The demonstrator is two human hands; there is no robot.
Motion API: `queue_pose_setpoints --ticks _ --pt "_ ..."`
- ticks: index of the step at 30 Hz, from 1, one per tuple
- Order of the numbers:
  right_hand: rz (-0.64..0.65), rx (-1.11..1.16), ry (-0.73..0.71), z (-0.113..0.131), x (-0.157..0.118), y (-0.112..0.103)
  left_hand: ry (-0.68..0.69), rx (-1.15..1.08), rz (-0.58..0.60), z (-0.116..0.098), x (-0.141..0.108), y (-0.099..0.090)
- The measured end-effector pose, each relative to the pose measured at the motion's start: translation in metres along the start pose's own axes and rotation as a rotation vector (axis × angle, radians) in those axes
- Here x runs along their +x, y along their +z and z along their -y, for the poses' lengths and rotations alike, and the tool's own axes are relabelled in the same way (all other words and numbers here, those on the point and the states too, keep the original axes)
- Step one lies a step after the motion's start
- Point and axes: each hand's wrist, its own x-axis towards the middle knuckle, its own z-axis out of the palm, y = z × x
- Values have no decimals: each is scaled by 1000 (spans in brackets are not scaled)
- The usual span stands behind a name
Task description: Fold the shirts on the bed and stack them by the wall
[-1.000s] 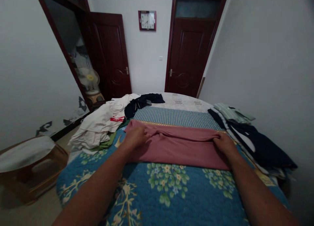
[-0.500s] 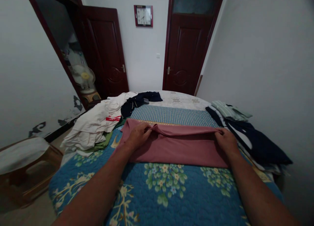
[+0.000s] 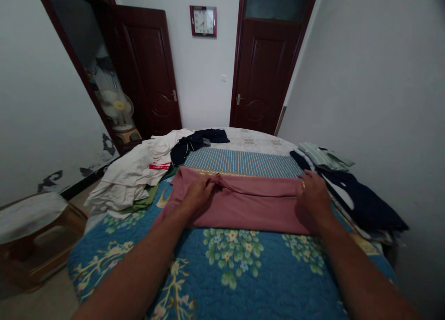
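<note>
So the right hand (image 3: pixel 314 197) is letting go of the pink cloth (image 3: pixel 253 211), fingers loose, while the left hand (image 3: pixel 200 190) is pinching it, ideally keeping things taut.

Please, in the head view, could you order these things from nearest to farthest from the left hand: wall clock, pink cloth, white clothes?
1. Pink cloth: nearest, touching the left hand.
2. White clothes: heaped to that hand's left.
3. Wall clock: farthest, high on the wall ahead.
</note>
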Motion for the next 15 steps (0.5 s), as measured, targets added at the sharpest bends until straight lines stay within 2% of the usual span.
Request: queue_pose_setpoints --ticks 3,6,8,11,15 --pt "110 182 -258 67 -19 4 -46 -127 -2 8 6 -1" --pt "236 351 -578 140 -50 25 -36 -209 -16 12 8 -2" --pt "304 389 -701 179 -66 42 -19 -214 -36 10 7 -3" --pt "387 344 -669 211 -70 61 -8 -196 -30 5 5 -4" --pt "485 215 -496 218 -50 70 -10 -169 -7 4 3 -5"
